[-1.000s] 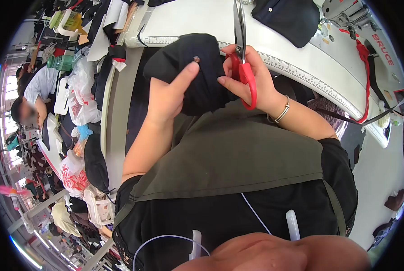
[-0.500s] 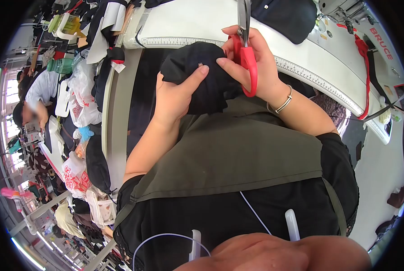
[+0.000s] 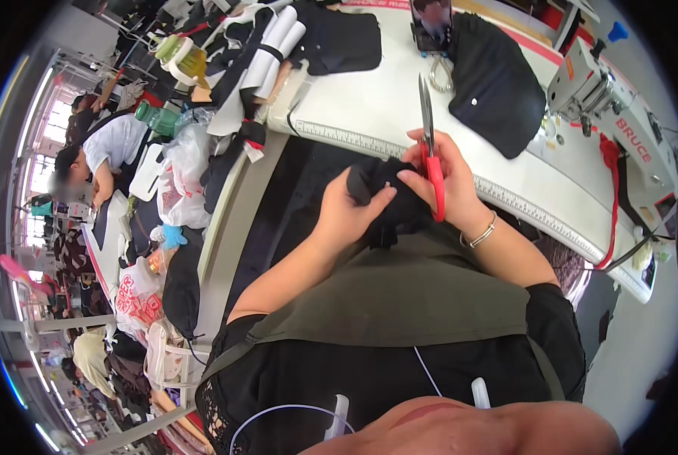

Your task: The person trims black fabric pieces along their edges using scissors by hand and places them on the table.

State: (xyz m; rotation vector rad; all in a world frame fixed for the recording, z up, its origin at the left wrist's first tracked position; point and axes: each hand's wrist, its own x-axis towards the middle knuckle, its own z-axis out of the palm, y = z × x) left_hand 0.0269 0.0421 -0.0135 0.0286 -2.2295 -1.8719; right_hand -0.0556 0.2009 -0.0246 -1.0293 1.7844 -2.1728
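A bunched piece of black fabric (image 3: 388,216) is held in front of my apron, just off the table's ruler edge. My left hand (image 3: 346,210) grips its left side, the thumb lying on top near a small light tag or spot on the cloth. In my right hand (image 3: 454,180) are red-handled scissors (image 3: 436,178), their blades pointing away from me over the white table. The thumb of that hand also presses the fabric's right side. Some of the fingers behind the cloth are hidden.
A sewing machine (image 3: 612,114) stands on the white table (image 3: 354,102) at right. Black fabric pieces (image 3: 498,83) and a phone (image 3: 432,30) lie beyond my hands. Plastic bags (image 3: 183,174) and a green jar (image 3: 157,119) are at left, where another person (image 3: 115,144) works.
The camera view has shifted, so my hands appear lower and more of the table shows. The fabric looks more bunched up. Both hands keep their hold, the scissors still in the right.
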